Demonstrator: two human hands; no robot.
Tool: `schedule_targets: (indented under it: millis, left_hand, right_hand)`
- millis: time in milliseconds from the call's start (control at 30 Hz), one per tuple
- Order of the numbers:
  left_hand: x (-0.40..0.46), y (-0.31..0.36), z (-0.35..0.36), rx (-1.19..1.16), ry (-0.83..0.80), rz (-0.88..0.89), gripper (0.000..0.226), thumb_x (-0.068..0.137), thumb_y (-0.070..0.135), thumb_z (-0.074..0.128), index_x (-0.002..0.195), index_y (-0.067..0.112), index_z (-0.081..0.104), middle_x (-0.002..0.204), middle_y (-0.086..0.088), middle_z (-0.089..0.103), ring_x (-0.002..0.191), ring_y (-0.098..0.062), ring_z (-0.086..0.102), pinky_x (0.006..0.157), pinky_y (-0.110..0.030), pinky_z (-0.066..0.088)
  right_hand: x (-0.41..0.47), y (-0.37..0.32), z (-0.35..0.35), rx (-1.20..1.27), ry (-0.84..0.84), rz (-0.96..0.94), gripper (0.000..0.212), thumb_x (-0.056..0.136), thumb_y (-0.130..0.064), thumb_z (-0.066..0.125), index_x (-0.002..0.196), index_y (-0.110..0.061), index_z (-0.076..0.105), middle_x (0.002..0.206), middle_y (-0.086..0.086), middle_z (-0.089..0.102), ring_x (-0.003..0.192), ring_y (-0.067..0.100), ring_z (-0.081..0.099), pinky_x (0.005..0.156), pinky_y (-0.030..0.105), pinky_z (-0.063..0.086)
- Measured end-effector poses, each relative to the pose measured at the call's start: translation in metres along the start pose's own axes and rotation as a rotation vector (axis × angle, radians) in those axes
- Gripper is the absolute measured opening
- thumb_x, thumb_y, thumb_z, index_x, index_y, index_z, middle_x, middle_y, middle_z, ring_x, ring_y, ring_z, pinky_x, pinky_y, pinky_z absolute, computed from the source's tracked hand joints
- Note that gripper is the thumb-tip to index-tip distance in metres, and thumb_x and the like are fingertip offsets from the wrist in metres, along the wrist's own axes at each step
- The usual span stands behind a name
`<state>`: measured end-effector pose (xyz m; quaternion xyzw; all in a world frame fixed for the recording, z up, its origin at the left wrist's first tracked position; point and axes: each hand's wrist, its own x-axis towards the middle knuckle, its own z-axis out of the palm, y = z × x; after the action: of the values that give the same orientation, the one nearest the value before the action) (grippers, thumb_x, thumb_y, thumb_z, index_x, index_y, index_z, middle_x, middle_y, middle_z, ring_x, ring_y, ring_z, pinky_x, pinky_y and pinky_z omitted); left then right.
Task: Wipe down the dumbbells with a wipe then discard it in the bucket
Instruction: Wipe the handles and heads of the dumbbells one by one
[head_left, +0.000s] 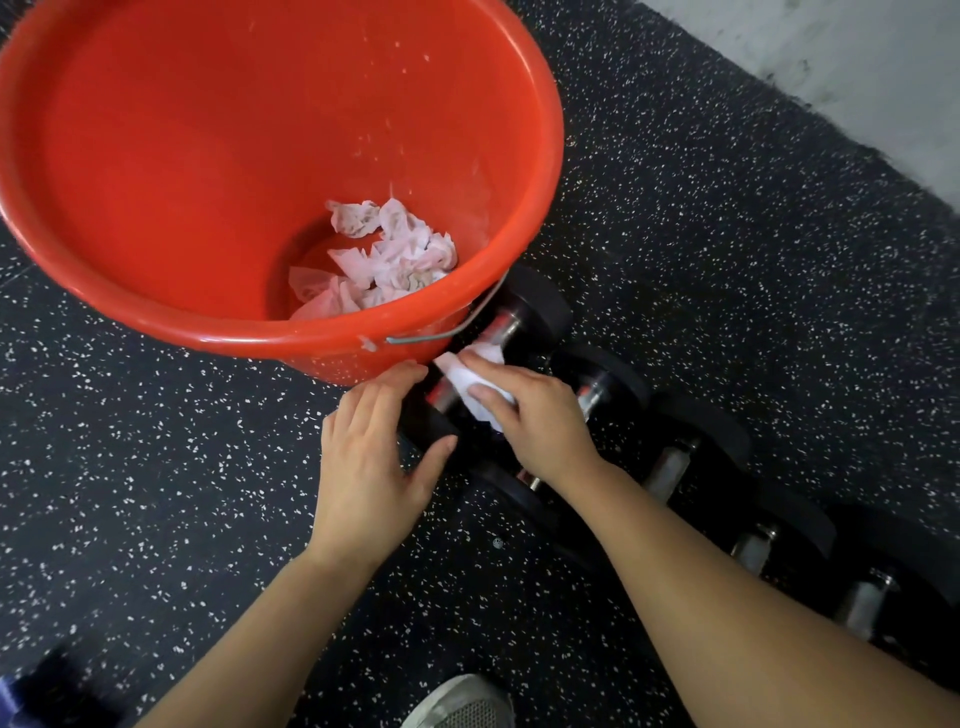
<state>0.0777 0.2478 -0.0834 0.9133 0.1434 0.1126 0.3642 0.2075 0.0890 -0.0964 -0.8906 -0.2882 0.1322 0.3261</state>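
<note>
While the wipe (480, 384) is pressed under the right hand (535, 421) fingers onto the dumbbell (498, 332) handle, its near end is steadied by spread left hand (374, 457) fingers, probably against rolling. Bucket (156, 322) is just beyond the fingers.

Bucket (280, 332) rim cut off top and left; nearest dumbbell (524, 312) handle perhaps mostly hidden under wipe (480, 379)

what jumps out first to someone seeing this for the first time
The big red bucket fills the upper left, with crumpled used wipes at its bottom. Just below its rim, the right hand presses a white wipe on the nearest dumbbell, while the left hand steadies its near end. More dumbbells run off to the lower right on the speckled floor.
</note>
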Motion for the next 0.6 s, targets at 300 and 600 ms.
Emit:
schedule_targets:
  millis: [300, 600]
  left_hand:
    - [-0.005, 0.039, 0.019, 0.067, -0.120, 0.152, 0.078, 0.083, 0.060, 0.074, 0.146, 0.024, 0.047, 0.151, 0.007, 0.051, 0.142, -0.019, 0.045, 0.115, -0.047, 0.032]
    - [-0.010, 0.036, 0.032, 0.131, -0.148, 0.121, 0.085, 0.081, 0.070, 0.069, 0.149, 0.023, 0.046, 0.158, 0.005, 0.045, 0.153, -0.017, 0.032, 0.127, -0.049, 0.015]
  right_hand:
    - [-0.047, 0.043, -0.069, 0.046, 0.133, 0.161, 0.037, 0.102, -0.028, 0.058, 0.139, -0.025, 0.060, 0.110, -0.012, 0.073, 0.081, -0.013, 0.060, 0.078, 0.012, 0.048]
    - [-0.049, 0.059, -0.048, -0.278, -0.042, 0.275, 0.039, 0.106, -0.046, 0.039, 0.143, -0.041, 0.051, 0.105, 0.003, 0.076, 0.092, 0.027, 0.070, 0.079, 0.043, 0.055]
